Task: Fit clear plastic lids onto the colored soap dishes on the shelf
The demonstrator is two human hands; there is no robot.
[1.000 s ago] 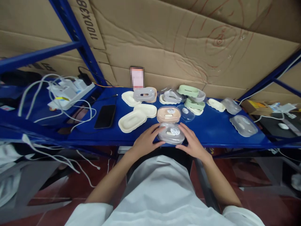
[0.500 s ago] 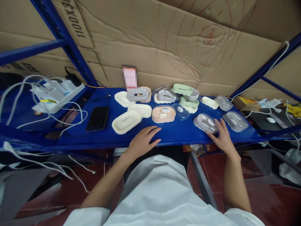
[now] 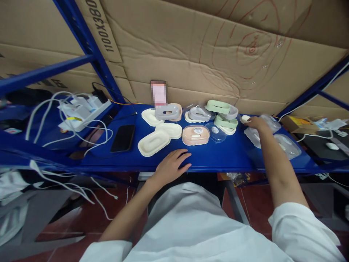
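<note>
Cream tray (image 3: 244, 118) is lying at the fingertips of my right hand (image 3: 255, 123), whose grip I cannot tell; it's reaching past the clear case (image 3: 251, 136) it touched earlier. My left hand (image 3: 171, 164) is staying loose.

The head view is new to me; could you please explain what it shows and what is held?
No machine works here: the camera sits on a person's head and looks forward and down at that person's two bare hands. The left hand is at the near edge of the blue shelf, holding nothing. The right hand reaches to a small cream tray; whether it grips the tray, I cannot tell. Also on the shelf lie other cream trays, a peach case, a grey slotted piece, pale green pieces, a clear lid and a black smartphone.
</note>
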